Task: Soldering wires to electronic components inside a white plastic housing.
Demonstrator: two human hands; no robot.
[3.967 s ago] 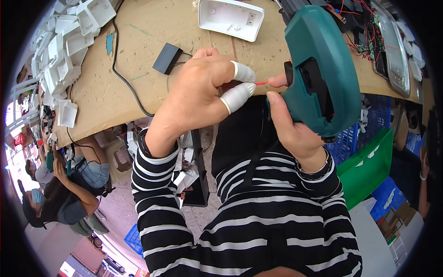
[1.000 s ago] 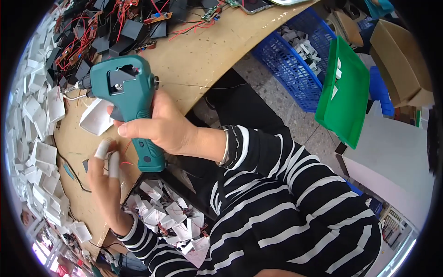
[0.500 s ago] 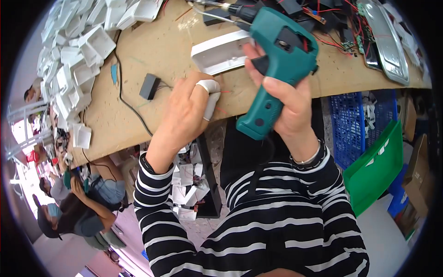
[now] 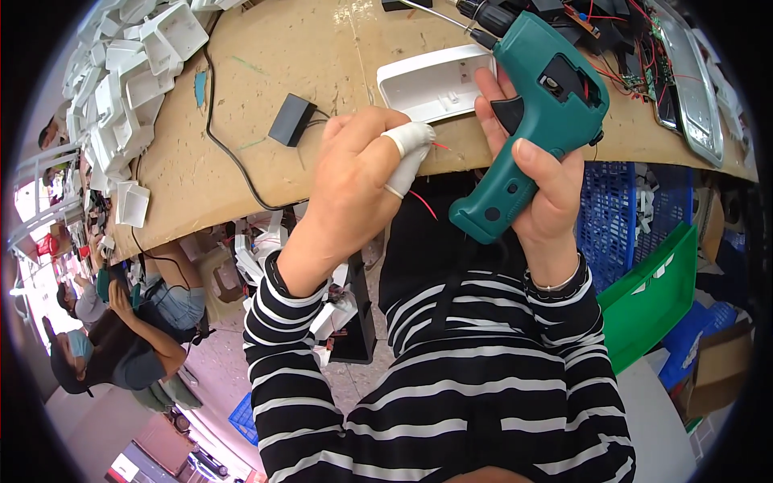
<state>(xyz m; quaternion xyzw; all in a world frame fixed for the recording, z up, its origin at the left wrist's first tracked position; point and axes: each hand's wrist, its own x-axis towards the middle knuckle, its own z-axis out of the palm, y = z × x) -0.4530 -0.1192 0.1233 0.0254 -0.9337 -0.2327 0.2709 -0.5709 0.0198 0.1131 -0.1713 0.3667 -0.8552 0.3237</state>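
Note:
My right hand (image 4: 555, 193) is wrapped round the handle of a green pistol-shaped soldering gun (image 4: 538, 109). Its thin metal tip points up and left over the table. My left hand (image 4: 350, 181), with white finger covers (image 4: 412, 145), is closed in a pinch near the table's front edge. Out of its fingers stick thin red wires (image 4: 423, 205); what else the palm hides I cannot make out. An open white plastic casing (image 4: 419, 76) lies just beyond both hands. Left of my left hand sits a black box (image 4: 291, 121) with dark leads running toward that hand.
White casings (image 4: 121, 97) are heaped at the far left. A black cable (image 4: 211, 137) crosses the table (image 4: 258, 48). Circuit boards and wires (image 4: 636, 72) lie at the far right beside a clear tray (image 4: 692, 88). Below stand a blue crate (image 4: 604, 217) and green bin (image 4: 652, 298). Another person (image 4: 121, 346) works at left.
The whole view has shifted, so the table's things appear farther right. My left hand has turned slightly, and more red wire shows from its fingers. The right hand keeps its grip on the soldering gun.

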